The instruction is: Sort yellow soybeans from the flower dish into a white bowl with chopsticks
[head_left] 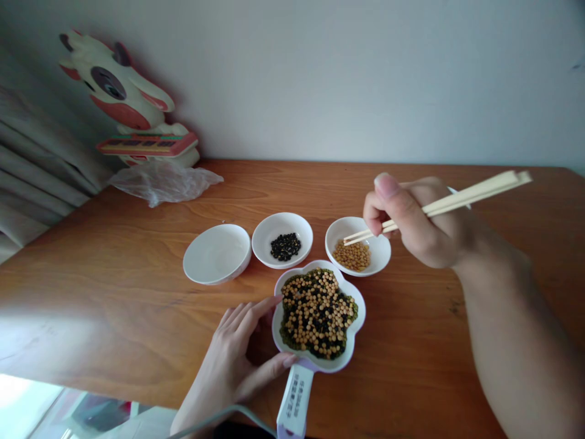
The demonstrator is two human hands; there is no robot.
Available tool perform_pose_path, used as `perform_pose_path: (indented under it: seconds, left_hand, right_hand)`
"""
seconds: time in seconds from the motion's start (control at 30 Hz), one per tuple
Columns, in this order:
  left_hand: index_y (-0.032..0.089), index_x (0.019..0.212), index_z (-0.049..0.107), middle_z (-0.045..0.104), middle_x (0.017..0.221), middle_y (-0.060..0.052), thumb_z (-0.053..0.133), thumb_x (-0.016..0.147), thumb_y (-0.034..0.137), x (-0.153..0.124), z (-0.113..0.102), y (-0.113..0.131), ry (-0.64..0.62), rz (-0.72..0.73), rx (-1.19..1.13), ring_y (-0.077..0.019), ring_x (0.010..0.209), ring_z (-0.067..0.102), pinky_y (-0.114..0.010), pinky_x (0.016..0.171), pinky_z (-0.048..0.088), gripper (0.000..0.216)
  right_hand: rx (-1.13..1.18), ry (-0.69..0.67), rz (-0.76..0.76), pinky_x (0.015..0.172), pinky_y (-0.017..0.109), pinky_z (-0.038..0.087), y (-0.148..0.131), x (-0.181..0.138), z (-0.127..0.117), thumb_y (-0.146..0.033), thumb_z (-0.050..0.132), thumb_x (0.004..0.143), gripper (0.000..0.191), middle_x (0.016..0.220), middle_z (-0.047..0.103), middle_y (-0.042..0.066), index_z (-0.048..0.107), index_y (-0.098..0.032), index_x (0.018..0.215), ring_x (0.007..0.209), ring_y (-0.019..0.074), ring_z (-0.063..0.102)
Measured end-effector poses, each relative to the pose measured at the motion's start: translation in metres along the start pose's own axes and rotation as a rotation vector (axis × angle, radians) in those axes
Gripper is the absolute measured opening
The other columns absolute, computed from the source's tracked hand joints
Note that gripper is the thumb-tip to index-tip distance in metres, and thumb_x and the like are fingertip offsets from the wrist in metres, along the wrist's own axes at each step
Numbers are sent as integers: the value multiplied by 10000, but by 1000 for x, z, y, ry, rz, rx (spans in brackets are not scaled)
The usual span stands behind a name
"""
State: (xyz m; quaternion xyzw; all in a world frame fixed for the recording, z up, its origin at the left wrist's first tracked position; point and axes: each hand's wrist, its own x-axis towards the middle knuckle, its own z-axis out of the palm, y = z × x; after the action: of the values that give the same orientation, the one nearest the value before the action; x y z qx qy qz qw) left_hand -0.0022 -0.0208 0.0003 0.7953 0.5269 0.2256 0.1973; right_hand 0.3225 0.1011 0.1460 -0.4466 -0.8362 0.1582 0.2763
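Observation:
My right hand (411, 216) is closed round a pair of pale wooden chopsticks (475, 196). Their tips are over a white bowl (382, 256) of yellow soybeans (354, 255), with no bean visibly between them. My left hand (240, 353) steadies a flower-shaped white dish with a handle (361, 311), thumb near the handle joint and index finger on the left rim. Soybeans, black beans and small green beans (317, 314) lie mixed in the dish. Behind it, a second white bowl (259, 247) holds black beans (286, 246).
A third white bowl (217, 253) stands at the left with no beans visible inside. A cow-shaped toy with a keyboard (132, 103) leans by the wall, a crumpled clear plastic bag (167, 182) before it. A cable (223, 414) crosses below my left hand on the wooden table's near side.

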Motion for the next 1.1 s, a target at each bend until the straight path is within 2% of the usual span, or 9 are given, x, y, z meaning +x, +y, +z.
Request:
perform_pose_path:
  seconds: [0.2, 0.43, 0.6, 0.7, 0.9, 1.0, 1.1]
  left_hand:
    - [322, 1481, 470, 713, 1283, -89, 791, 853, 619, 0, -1, 1, -14, -6, -12, -299, 1050, 683, -432, 899, 568, 765]
    - [318, 1472, 483, 717, 1270, -92, 787, 857, 622, 1, -1, 3, -2, 5, -7, -301, 1048, 683, -434, 901, 568, 751]
    - [317, 1480, 484, 718, 1272, -96, 785, 861, 614, 1, -1, 3, -12, -6, -6, -305, 1059, 686, -442, 912, 569, 749]
    - [312, 1477, 493, 722, 1266, -92, 787, 859, 611, 1, -1, 3, -6, -9, -5, -301, 1054, 693, -435, 913, 571, 747]
    - [316, 1472, 492, 715, 1271, -84, 793, 848, 622, 0, -1, 3, -13, -18, 2, -301, 1065, 687, -439, 919, 567, 757]
    - [312, 1486, 475, 700, 1300, -99, 782, 863, 617, -1, -1, 3, -26, -22, 1, -312, 1094, 677, -456, 945, 556, 759]
    - [314, 1497, 465, 683, 1337, -108, 778, 871, 613, 0, -1, 4, -34, -28, -13, -318, 1128, 668, -463, 967, 547, 761]
  right_hand:
    - [-5, -68, 74, 609, 363, 331, 3, 6, 15, -666, 215, 1082, 699, 584, 575, 19, 564, -207, 686, 560, 146, 515]
    - [68, -102, 61, 632, 346, 351, 4, 7, 21, -643, 218, 1094, 686, 604, 579, 3, 565, -203, 697, 576, 133, 522]
    - [62, -59, 32, 658, 343, 373, 5, 6, 14, -604, 231, 1106, 674, 642, 607, 10, 582, -209, 686, 612, 142, 534]
    - [70, -9, 16, 653, 357, 367, 2, 5, 10, -598, 223, 1107, 690, 599, 562, 13, 587, -219, 660, 587, 154, 502]
    - [216, 74, -10, 639, 368, 380, -14, 0, 6, -638, 221, 1088, 727, 588, 565, 28, 587, -223, 618, 574, 166, 481]
    - [306, 16, -31, 617, 365, 387, -25, -2, 7, -642, 222, 1087, 730, 564, 557, 21, 591, -221, 617, 553, 158, 478]
    - [382, -104, -77, 593, 352, 388, -32, -3, 13, -642, 205, 1089, 724, 572, 563, 13, 571, -218, 631, 556, 149, 490]
